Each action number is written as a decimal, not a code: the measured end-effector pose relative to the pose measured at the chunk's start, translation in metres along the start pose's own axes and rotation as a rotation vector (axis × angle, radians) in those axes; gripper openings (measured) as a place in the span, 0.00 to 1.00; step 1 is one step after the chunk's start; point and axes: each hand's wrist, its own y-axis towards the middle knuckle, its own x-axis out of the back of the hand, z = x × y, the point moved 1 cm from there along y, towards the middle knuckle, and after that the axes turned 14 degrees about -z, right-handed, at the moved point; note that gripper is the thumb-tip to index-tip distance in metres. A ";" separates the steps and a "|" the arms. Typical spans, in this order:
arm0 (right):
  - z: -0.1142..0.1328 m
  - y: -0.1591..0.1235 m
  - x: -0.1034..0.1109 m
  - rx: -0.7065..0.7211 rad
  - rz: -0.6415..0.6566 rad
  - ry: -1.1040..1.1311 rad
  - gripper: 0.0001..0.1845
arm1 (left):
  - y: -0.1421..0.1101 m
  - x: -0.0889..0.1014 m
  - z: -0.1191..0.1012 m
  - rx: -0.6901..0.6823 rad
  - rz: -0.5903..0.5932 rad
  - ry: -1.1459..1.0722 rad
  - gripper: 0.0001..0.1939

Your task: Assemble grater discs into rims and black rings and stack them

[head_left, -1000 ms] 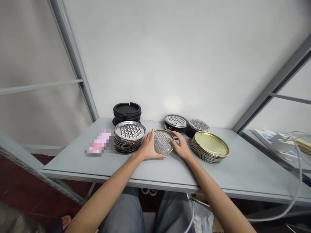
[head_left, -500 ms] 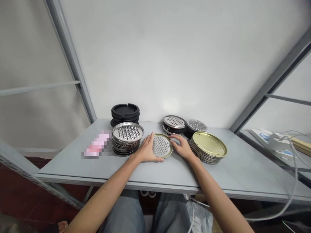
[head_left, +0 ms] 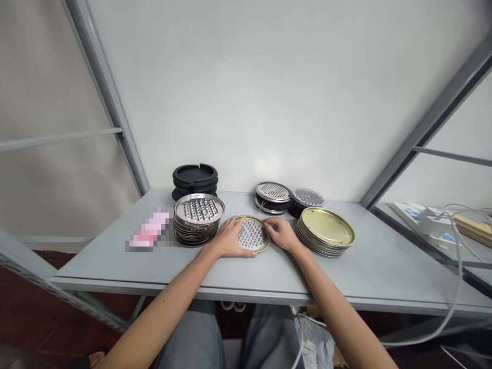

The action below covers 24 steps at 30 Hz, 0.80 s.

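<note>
A round metal grater disc (head_left: 251, 236) with a gold rim lies flat on the table between my hands. My left hand (head_left: 227, 241) wraps its left side, thumb along the near edge and fingers at the far edge. At the right edge, the curled fingers of my right hand (head_left: 282, 233) press on the rim; their tips are partly hidden. Left of my left hand stands a stack of silver grater discs (head_left: 199, 211). To the right of my right hand is a stack of gold round plates (head_left: 326, 226) with small holes near the rim.
Black plastic rings (head_left: 195, 177) are stacked at the back left. Two more piles, a silver-topped grater pile (head_left: 272, 192) and a black one with a perforated top (head_left: 308, 197), stand near the wall. A blurred pink item (head_left: 151, 228) lies left on the grey table (head_left: 115, 261). Cables (head_left: 459, 266) hang at right.
My right hand has come slightly nearer and its fingers have slid along the rim from the far right to the right side. My left hand keeps its hold. The view has shifted slightly.
</note>
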 end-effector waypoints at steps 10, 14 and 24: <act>0.002 0.000 0.000 0.010 0.016 -0.014 0.13 | 0.000 0.000 0.000 0.016 0.050 0.065 0.62; 0.004 0.000 0.001 0.023 -0.008 -0.011 0.13 | 0.000 0.001 0.000 0.032 0.055 0.025 0.62; 0.003 0.000 0.000 0.031 -0.018 -0.041 0.13 | 0.001 0.003 0.000 0.076 0.066 -0.007 0.63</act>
